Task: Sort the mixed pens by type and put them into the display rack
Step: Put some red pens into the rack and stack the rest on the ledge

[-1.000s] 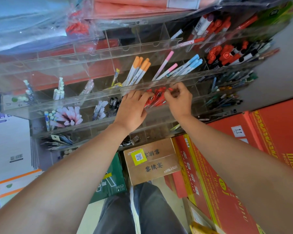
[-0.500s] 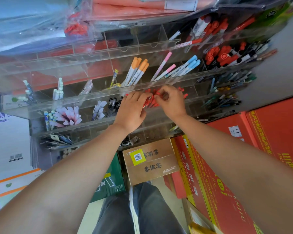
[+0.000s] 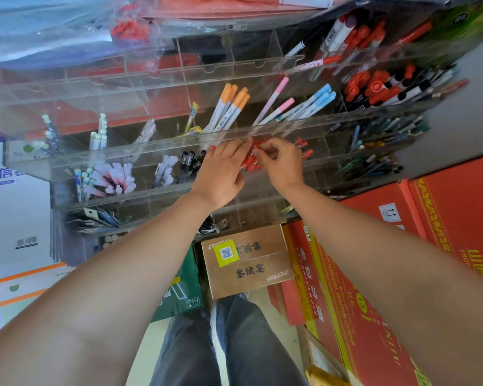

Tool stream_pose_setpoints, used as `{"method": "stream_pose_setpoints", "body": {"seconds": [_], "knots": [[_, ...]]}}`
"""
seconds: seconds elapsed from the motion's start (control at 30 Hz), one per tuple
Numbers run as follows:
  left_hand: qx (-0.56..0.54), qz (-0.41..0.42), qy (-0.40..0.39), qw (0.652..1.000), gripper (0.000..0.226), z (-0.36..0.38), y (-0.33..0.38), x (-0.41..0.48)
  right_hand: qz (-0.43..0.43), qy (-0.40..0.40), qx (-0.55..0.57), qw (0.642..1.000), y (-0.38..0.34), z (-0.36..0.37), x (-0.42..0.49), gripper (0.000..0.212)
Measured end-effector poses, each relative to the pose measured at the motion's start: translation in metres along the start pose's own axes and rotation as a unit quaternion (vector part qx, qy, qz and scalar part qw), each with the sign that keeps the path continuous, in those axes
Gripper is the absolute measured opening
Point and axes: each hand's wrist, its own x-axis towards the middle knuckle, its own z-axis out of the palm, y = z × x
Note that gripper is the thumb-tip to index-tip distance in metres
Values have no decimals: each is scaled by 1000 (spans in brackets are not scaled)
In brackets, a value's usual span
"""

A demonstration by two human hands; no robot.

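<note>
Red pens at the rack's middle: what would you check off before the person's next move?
1. Right hand pinches the red pens: ok.
2. Left hand grip on them: cannot tell, its back hides the fingers.
3. Compartment of the rack behind the hands shows red pens: ok.
4. Black pens in the next compartment sit separate: ok.
5. Pens in hand all one type: cannot tell.

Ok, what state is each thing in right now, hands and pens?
left hand, fingers straight, touching the red pens
right hand, fingers curled, pinching red pens
orange-capped pens, capped, leaning in display rack
blue-capped pens, capped, leaning
brown box, closed
</note>
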Motion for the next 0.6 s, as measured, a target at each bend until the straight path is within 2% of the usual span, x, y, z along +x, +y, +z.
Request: {"method": "stream_pose_setpoints", "body": {"seconds": [0.1,0.17,0.3,0.37,0.5,0.6], "knots": [[21,-16,-51,998,65,4,5,6,-2,-12,-14,1000,2,-8,0,10],[19,-7,-52,998,57,6,5,5,-15,-8,5,1000,3,-14,-2,18],[-13,-11,35,999,47,7,4,-1,-72,-24,-54,996,1,-13,2,25],[0,-26,54,998,50,3,4,-3,-82,-24,-76,993,-4,-8,3,28],[26,-27,-22,999,61,0,-1,-6,-83,-34,-105,990,-12,-2,2,21],[25,-36,-41,998,62,-4,-3,-8,-70,-45,-118,989,-15,-3,3,20]]}}
